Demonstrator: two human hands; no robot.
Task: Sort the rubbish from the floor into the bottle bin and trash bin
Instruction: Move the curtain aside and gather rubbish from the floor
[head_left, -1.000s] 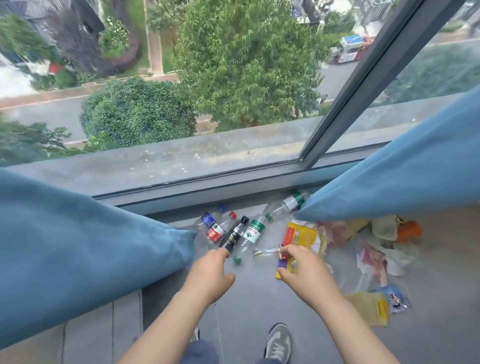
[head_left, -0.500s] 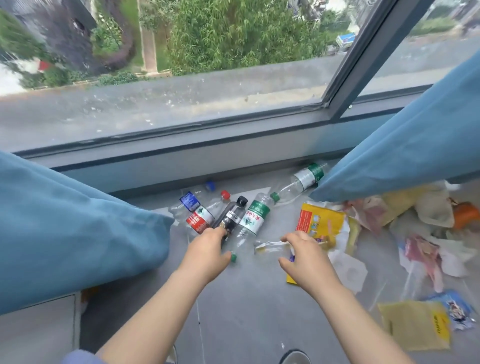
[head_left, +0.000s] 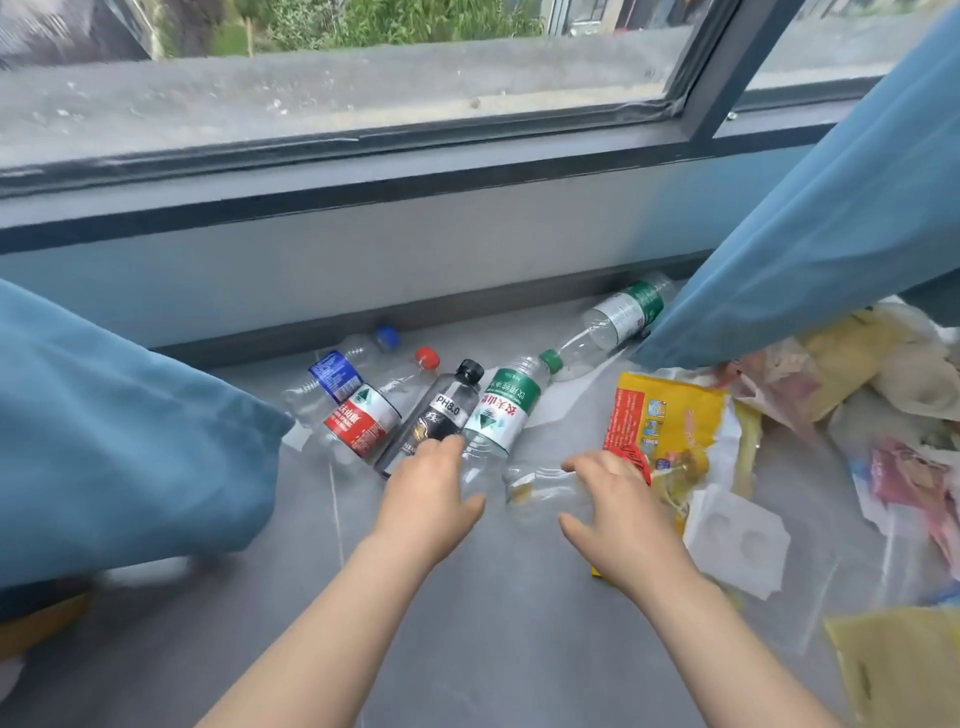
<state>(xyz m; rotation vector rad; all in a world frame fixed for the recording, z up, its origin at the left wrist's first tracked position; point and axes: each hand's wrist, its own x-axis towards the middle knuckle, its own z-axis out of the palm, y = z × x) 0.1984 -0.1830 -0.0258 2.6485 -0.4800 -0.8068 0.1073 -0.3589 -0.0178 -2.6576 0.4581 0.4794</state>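
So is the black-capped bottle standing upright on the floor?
No, the black-capped bottle lies on its side on the floor, between the red-label bottle and the green-label bottle.

The black-capped bottle (head_left: 439, 410) carries a white band reading "PH8.0". The green-labelled water bottle (head_left: 501, 410) shows red Chinese characters reading 农夫山泉, seen upside down, with smaller white characters above them. The red-labelled bottle (head_left: 363, 423), the blue-labelled bottle (head_left: 335, 374) and the yellow packet (head_left: 665, 415) bear print too small to read
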